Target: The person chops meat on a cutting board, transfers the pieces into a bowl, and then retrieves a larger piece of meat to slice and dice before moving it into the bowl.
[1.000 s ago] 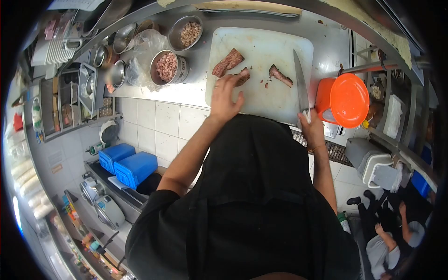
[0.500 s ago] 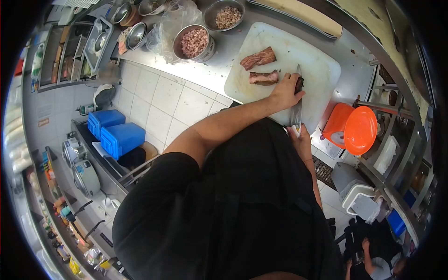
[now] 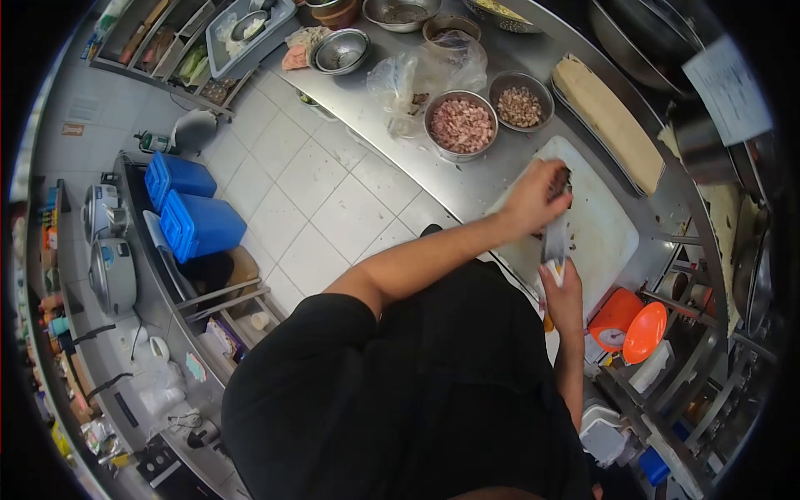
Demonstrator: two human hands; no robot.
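My left hand (image 3: 533, 200) is closed round a dark piece of meat (image 3: 561, 182) above the white cutting board (image 3: 612, 225). In my right hand (image 3: 562, 292) is the pale handle of a knife (image 3: 556, 240), its blade reaching up to the meat under my left fingers. The other meat pieces are mostly hidden by my left hand and forearm. Beyond the board stand a metal bowl of pink diced meat (image 3: 461, 126) and a smaller bowl of browner diced pieces (image 3: 520, 103).
A crumpled plastic bag (image 3: 454, 62) and metal bowls (image 3: 342, 52) lie along the steel counter. A long tray (image 3: 608, 117) is at the back. An orange scale (image 3: 615, 321) stands right of the board. Blue bins (image 3: 200, 223) are at the left.
The view has turned and shifted, so the bowls appear further right and lower. My left hand has lifted the dark meat, and the knife's blade now shows beneath it.
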